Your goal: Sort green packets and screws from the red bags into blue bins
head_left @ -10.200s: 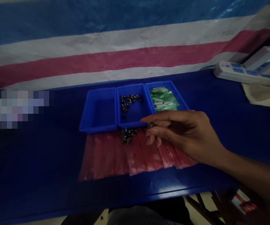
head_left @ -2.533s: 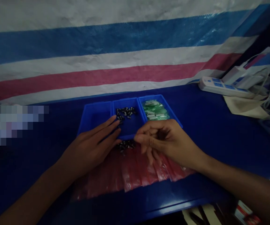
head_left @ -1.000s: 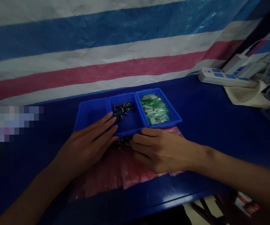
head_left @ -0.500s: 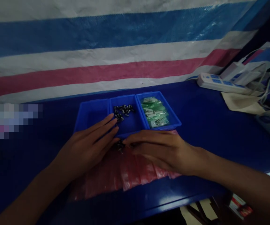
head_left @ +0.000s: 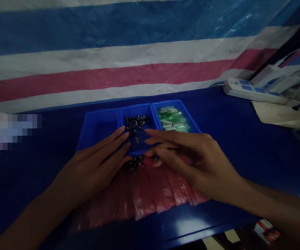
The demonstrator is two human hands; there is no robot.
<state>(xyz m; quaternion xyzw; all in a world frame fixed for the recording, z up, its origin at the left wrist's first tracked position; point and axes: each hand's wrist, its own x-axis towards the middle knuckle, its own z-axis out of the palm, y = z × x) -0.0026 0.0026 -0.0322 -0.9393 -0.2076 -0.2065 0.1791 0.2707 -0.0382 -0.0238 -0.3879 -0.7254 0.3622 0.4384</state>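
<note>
Lying nearest the front edge of the tabletop (head_left: pixel 191 227), the red plastic bags (head_left: pixel 152 194) look thin and slippery, probably best pinched at one side. Loose screws (head_left: pixel 135 162) sit on their far end, against the middle tray (head_left: pixel 138 152); likely light and rigid, they should be taken by the head. The left hand (head_left: pixel 95 163) lies with fingers straight and slightly apart across the near side of the left tray (head_left: pixel 94 122). The right hand (head_left: pixel 204 166) has its fingers partly spread at the middle tray; a dark bit shows among them, but I cannot tell whether it is gripped. Farther off, more screws (head_left: pixel 139 120) would roll easily, while green bags (head_left: pixel 174 116) fill the right tray (head_left: pixel 190 115).
</note>
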